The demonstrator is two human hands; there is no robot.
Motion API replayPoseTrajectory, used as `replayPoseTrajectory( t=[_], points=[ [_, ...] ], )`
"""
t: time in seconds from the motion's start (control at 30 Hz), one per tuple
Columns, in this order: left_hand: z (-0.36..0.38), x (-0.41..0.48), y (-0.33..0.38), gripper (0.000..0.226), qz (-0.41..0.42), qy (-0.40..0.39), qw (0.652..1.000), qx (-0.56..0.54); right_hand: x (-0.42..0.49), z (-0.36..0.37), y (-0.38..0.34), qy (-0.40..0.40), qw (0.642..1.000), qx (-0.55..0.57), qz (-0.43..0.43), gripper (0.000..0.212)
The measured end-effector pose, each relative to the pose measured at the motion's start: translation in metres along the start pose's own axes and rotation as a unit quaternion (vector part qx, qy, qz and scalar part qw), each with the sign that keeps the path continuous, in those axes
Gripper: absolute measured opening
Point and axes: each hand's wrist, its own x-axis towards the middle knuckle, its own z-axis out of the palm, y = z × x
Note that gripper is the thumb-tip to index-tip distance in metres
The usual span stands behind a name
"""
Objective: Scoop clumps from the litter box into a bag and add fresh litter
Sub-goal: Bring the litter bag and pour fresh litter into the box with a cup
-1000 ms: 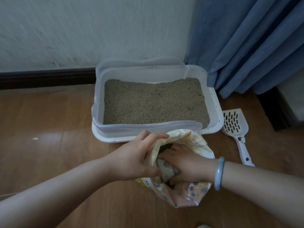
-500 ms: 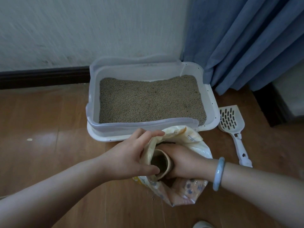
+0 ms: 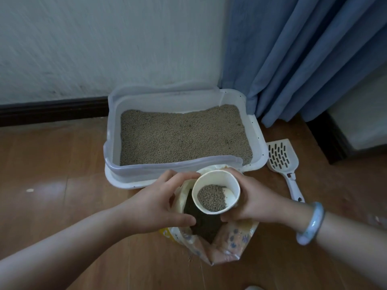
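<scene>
Seen from above: a brown wooden floor [image 3: 52, 164] meets a white wall [image 3: 104, 49] along a dark baseboard [image 3: 52, 110]. A white rectangular plastic litter box [image 3: 112, 147] with a translucent raised rim sits on the floor against that wall. It holds a fairly level bed of tan litter granules [image 3: 182, 137].

From the lower left, in front of the litter box, a bare arm reaches in. Its left hand [image 3: 159, 204] pinches the left edge of a cream printed plastic litter bag [image 3: 234, 243] between thumb and curled fingers, holding the mouth apart. The bag stands on the floor just in front of the litter box's near wall, with dark litter visible inside.

Above the bag's open mouth, still in front of the litter box, is a white paper cup [image 3: 217, 178]. It is tipped toward the viewer, with a small heap of grey-tan granules [image 3: 211, 198] in its bottom. The right hand [image 3: 255, 201] is wrapped round the cup's right side, fingers and thumb curled about it. A pale blue bangle [image 3: 312, 225] circles that wrist.

On the floor just beside the litter box's right edge lies a white slotted plastic scoop [image 3: 281, 158], handle toward the viewer, apart from both hands. Behind the litter box's right rear corner, blue curtain folds [image 3: 303, 59] hang down to the floor.
</scene>
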Motion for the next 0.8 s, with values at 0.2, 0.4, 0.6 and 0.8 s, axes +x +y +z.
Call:
replayPoseTrajectory(
  t=[0.2, 0.4, 0.6, 0.8],
  points=[
    [0.000, 0.000, -0.003, 0.082, -0.002, 0.008, 1.000, 0.006, 0.005, -0.033, -0.033, 0.036, 0.993, 0.111, -0.014, 0.083],
    [0.001, -0.001, -0.003, 0.082, 0.001, 0.010, 1.000, 0.011, 0.047, -0.059, -0.045, 0.128, 0.983, 0.116, -0.059, 0.081],
    [0.001, 0.000, -0.004, 0.080, 0.010, 0.015, 1.000, 0.007, 0.098, -0.055, -0.022, 0.137, 0.980, -0.124, -0.078, 0.074],
    [0.002, 0.001, -0.006, 0.082, 0.014, 0.020, 1.000, 0.009, 0.122, -0.054, 0.007, 0.078, 0.944, -0.316, -0.063, 0.071]
  ],
)
